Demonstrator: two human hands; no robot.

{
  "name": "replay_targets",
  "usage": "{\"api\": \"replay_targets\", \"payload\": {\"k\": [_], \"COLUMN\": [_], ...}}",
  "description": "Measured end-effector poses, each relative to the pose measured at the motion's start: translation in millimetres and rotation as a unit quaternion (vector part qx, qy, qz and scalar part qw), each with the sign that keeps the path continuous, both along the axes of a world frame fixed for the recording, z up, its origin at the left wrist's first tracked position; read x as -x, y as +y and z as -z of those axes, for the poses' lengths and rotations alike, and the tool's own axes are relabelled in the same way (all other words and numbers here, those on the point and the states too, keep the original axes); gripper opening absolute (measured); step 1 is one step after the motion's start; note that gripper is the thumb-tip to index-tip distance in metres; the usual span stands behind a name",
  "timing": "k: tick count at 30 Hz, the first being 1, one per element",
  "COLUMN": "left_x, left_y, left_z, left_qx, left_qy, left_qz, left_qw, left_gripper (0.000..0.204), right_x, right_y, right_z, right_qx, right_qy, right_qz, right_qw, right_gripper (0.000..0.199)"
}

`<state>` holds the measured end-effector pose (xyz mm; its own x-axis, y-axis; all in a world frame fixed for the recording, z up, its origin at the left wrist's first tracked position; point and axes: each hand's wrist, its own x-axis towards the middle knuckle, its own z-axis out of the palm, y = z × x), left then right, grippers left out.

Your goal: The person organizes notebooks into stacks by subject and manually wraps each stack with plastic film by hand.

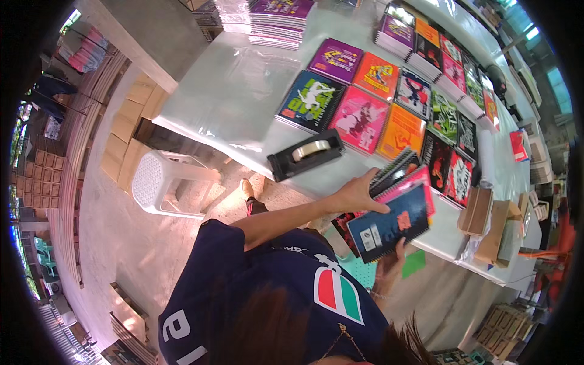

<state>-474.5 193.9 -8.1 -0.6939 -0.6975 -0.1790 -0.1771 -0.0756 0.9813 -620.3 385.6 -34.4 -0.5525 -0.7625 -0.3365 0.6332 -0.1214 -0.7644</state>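
Between my hands is a fanned bunch of spiral notebooks, with a dark blue notebook (392, 222) facing up on top. Pink and black covers stick out behind it. My left hand (363, 193) grips the bunch from its upper left side, thumb over the covers. Lower down, my right hand (392, 260) supports the bottom edge, its fingers partly hidden behind the blue cover. Just beyond, rows of notebooks lie on the table, among them a pink notebook (361, 118), an orange notebook (401, 132) and a green and black notebook (311, 100).
A black tape dispenser (305, 154) sits at the near edge of the pale-covered table (210, 91). Taller notebook stacks (281, 24) stand farther back. Open cardboard boxes (496, 231) are at the right. A white plastic stool (173, 182) stands on the floor at left.
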Motion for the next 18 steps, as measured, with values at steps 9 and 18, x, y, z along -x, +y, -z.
{"api": "replay_targets", "payload": {"k": [9, 18], "left_x": [-233.0, -464.4], "left_y": [-116.2, -256.9], "left_z": [-82.6, -8.7], "left_qx": [0.051, 0.059], "left_qy": [0.101, 0.054], "left_qz": [-0.046, -0.104], "left_qw": [0.993, 0.991], "left_gripper": [0.108, 0.085], "right_x": [-189.7, -374.4], "right_y": [-133.5, -333.8], "right_z": [-50.1, 19.4], "right_qx": [-0.009, -0.059], "right_qy": [0.197, 0.318], "right_qz": [-0.04, -0.233], "right_qw": [0.98, 0.917], "right_gripper": [0.08, 0.065]}}
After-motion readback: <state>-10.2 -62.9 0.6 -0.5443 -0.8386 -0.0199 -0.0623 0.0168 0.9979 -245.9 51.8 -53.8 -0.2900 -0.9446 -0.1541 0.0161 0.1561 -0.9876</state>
